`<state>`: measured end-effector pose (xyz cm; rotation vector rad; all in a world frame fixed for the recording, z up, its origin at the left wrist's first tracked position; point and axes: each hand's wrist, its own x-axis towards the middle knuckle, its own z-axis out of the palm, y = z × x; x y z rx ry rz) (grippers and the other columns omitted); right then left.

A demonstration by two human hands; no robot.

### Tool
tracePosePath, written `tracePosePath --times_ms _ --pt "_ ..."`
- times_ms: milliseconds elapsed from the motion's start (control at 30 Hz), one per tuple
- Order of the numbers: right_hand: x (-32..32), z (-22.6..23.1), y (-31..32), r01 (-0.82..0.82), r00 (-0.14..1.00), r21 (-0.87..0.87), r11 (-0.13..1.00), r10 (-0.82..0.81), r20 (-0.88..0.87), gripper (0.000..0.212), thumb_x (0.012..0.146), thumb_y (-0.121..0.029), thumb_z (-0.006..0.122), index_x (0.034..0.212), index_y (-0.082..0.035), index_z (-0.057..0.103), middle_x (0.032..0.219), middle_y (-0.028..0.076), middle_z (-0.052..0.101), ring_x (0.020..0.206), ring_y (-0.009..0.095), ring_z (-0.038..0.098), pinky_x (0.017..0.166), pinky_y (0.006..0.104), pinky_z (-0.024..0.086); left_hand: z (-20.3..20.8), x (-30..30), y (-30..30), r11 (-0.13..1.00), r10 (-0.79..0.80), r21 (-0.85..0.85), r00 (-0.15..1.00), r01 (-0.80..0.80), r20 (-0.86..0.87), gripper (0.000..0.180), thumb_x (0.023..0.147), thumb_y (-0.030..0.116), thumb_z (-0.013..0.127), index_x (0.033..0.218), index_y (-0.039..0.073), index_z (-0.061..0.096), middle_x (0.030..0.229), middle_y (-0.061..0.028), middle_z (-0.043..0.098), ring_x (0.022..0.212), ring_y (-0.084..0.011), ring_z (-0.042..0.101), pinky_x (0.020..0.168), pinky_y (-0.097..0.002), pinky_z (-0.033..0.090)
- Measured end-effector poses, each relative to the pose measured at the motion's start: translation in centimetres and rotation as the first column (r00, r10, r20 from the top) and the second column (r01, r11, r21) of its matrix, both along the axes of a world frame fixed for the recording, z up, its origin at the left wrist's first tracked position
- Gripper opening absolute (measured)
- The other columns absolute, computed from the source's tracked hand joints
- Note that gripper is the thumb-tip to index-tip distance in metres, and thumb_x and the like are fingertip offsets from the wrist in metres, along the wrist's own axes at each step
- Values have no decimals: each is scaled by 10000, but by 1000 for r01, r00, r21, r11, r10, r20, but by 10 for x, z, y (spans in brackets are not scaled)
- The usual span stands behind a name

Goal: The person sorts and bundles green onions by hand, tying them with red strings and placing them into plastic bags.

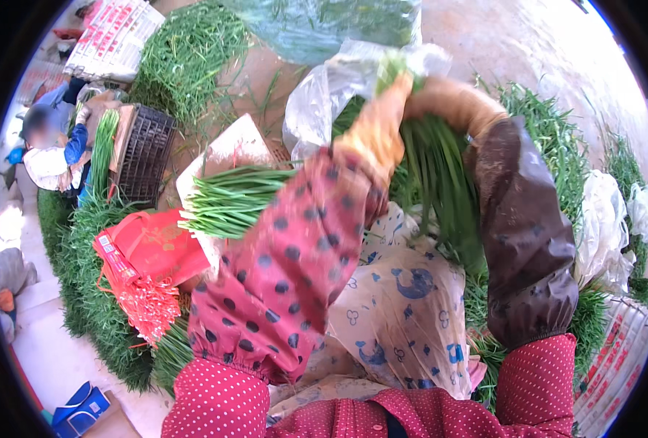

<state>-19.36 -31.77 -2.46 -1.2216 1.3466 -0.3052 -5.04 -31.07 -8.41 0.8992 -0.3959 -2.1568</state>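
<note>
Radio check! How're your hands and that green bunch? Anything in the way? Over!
Left hand and right hand at the green bunch, grip blurred. Leaves trailing toward the lap. Crumpled plastic close by, not clearly blocking.

Bright, pale light all over, bleaching the floor [514, 36] and glinting off the clear plastic [308, 102]! The left hand [388, 109] and right hand [452, 102] smear with motion blur, while straight edges bow out toward the black fisheye border.
</note>
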Motion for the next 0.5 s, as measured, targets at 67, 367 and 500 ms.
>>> tracePosePath --times_ms 67,367,500 --pt "-12 -28 10 -175 978 127 976 158 136 362 734 -276 785 934 13 701 812 111 705 712 175 675 669 312 533 -9 -6 40 997 12 76 999 -9 -35 433 976 412 528 1224 58 530 1037 -155 651 878 -306 672 791 -482 579" --pt "-35 5 144 166 977 -342 925 -106 188 690 630 -96 869 1232 -17 542 1034 51 649 873 135 616 767 287 525 58 -37 154 949 314 121 918 -292 -241 875 887 130 707 1509 142 92 1226 -74 568 1064 -189 586 914 -338 477" --pt "-60 20 181 466 858 -489 737 -240 454 685 633 -34 872 1236 -33 548 1084 43 652 956 151 636 838 314 537 85 -53 186 962 241 -2 853 -273 -464 790 924 122 655 1518 160 136 1181 -41 536 1101 -155 520 1003 -309 412"
